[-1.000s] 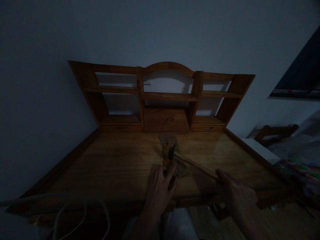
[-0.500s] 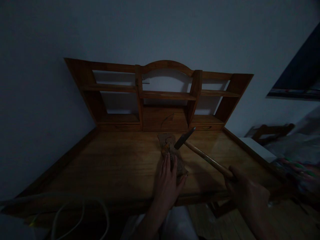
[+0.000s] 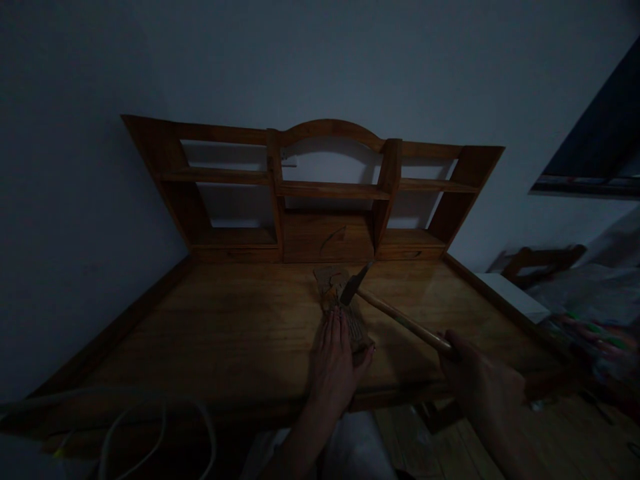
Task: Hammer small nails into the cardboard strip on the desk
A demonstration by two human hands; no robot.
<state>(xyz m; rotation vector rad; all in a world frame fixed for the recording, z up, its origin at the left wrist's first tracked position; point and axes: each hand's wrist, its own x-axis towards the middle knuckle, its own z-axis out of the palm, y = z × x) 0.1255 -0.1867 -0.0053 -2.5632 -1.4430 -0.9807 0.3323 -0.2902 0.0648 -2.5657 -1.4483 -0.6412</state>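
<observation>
My right hand (image 3: 477,377) is closed around the lower end of a wooden-handled hammer (image 3: 407,322). The dark hammer head is over a crumpled piece of brown cardboard (image 3: 359,328) on the wooden desk (image 3: 240,320), close to my left fingertips. In the dim light I cannot tell whether it touches the cardboard. My left hand (image 3: 333,363) lies on the cardboard with fingers stretched forward, thumb out at its right edge. Just ahead of the fingertips is a small orange-brown patch (image 3: 331,292), too dark to identify.
A wooden shelf unit (image 3: 330,191) with a closed middle panel and small drawers stands along the desk's back. Pale cables (image 3: 207,427) hang at the front left. Right of the desk are a white box-like surface (image 3: 515,295) and a chair back (image 3: 545,259).
The hammer head has moved down and left, nearer my left fingertips, and my right hand has shifted left with it. My left hand stays on the cardboard.
</observation>
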